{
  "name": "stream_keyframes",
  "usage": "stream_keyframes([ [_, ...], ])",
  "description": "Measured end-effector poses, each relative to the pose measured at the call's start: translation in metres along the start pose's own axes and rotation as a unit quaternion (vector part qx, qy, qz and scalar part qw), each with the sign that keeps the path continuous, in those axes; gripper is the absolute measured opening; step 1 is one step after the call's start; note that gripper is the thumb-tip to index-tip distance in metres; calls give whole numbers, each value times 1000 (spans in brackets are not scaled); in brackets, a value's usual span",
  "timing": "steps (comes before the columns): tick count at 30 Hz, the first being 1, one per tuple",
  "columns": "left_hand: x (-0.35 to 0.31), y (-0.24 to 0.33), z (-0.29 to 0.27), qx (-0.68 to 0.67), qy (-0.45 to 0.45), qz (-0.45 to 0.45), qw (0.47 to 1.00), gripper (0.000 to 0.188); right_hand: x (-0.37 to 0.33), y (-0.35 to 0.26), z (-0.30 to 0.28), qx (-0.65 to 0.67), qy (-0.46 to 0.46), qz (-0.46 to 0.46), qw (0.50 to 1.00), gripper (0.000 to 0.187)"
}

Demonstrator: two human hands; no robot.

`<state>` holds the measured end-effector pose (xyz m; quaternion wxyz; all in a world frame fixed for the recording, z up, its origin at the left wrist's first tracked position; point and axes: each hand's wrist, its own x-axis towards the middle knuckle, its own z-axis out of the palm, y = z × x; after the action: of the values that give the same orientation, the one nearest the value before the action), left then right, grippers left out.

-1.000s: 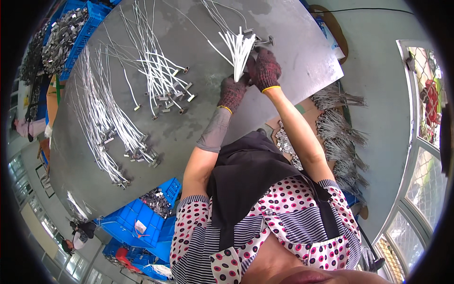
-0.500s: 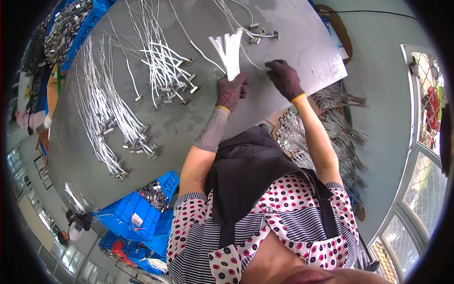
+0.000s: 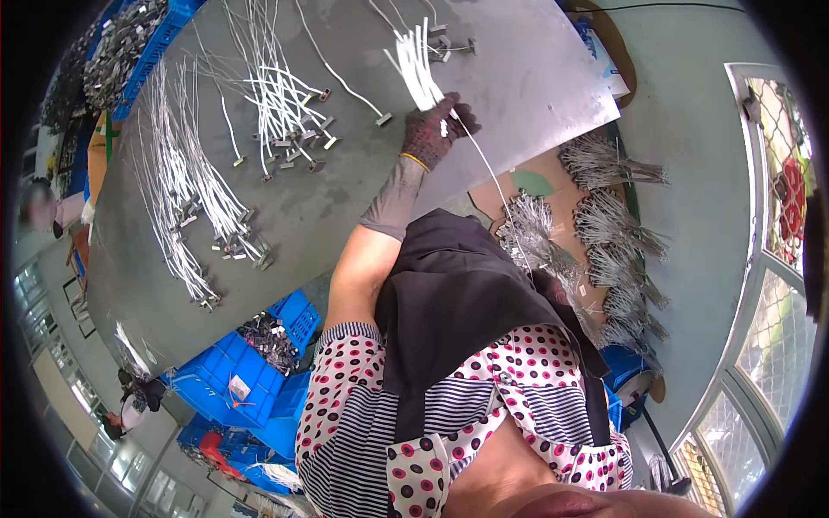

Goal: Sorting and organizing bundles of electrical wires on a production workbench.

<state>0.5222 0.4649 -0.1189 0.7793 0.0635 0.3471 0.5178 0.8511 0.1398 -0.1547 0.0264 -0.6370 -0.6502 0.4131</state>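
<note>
My left hand (image 3: pixel 434 136), in a dark glove with a yellow cuff, is closed round a bundle of white sleeves (image 3: pixel 416 73) over the metal table. A thin pale wire (image 3: pixel 494 177) runs from that hand down to the right, drawn nearly straight. At its lower end is my gloved right hand (image 3: pixel 553 289), low beside my apron and blurred; it grips the wire, though the fingertips barely show. On the table just left of my left hand lies a sleeved wire with a small metal connector (image 3: pixel 383 119) at its end. Several more connectors (image 3: pixel 445 47) lie beyond the bundle.
Sleeved wires with connectors (image 3: pixel 294 112) lie in groups on the metal table (image 3: pixel 345 190), with another pile (image 3: pixel 186 190) farther left. Right of the table, bundles of wires (image 3: pixel 617 216) rest on cardboard. Blue crates (image 3: pixel 233 380) of parts stand below the table's near edge.
My right hand has swung from the table down to my right side, trailing the wire. The left hand has shifted slightly right with the sleeves. A connector end now lies left of it.
</note>
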Motion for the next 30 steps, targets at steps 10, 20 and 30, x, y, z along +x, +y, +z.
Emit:
stream_keyframes([
  [10,-14,37,27,-18,14,106,994,29,-52,198,116,319,86,62,942,26],
  [20,-29,-4,-1,39,-77,-26,996,33,48,45,2,-102,-74,33,991,16],
  [30,-50,0,31,59,29,28,997,25,114,-180,-95,302,122,-217,920,14],
])
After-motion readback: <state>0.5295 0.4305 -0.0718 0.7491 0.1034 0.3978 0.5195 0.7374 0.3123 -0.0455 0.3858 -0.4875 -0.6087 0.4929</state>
